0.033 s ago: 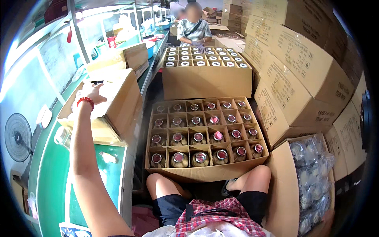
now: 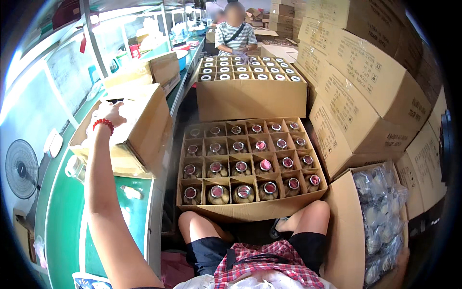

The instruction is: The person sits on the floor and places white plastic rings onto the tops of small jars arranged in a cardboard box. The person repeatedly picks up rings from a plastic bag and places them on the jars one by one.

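My left hand (image 2: 111, 114), with a red beaded bracelet on its wrist, reaches into an open cardboard carton (image 2: 149, 126) on the green bench. Its thumb stands apart from the stretched fingers; pale, overexposed contents lie around it, and I see nothing held. At the lower right edge, my right hand (image 2: 402, 260) shows dimly by the rim of a carton of clear-bagged round items (image 2: 380, 216); its fingers cannot be made out. Before my knees stands a divided carton (image 2: 250, 212) with glass jars (image 2: 216, 191) in its cells, several with pink or red matter at their mouths.
Beyond it, a co-worker (image 2: 236, 36) in a striped shirt rests gloved hands on another divided carton (image 2: 250, 98) of white-topped jars. Stacked cartons (image 2: 356, 91) wall the right side. On the bench (image 2: 62, 212) are a clear jar (image 2: 75, 168) and a fan (image 2: 21, 168) beside it.
My right hand shows slightly higher beside the carton of bagged items. My left hand stays at the bench carton, and the jars have not visibly moved.
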{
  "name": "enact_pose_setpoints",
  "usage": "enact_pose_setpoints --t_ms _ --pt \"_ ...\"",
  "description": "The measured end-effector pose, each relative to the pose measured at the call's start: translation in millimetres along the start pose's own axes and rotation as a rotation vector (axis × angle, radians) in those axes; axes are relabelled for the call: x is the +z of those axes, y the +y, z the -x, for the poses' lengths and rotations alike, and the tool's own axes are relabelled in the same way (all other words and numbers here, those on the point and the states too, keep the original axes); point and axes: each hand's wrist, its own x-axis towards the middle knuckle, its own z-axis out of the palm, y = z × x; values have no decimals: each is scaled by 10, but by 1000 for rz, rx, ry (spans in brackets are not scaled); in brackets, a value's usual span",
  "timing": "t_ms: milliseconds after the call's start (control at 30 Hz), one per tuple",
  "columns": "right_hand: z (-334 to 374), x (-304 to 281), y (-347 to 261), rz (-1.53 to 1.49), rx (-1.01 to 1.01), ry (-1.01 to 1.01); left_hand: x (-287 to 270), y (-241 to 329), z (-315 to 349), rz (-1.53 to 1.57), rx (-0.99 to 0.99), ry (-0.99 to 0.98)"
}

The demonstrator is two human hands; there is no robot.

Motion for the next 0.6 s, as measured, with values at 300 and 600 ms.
enact_pose_setpoints --t_ms 300,600 --pt "-163 475 -1596 -257 -374 -219 89 163 -65 -239 -18 -19" --pt "66 776 -2553 -525 -556 -421 590 -525 -471 611 -32 389"
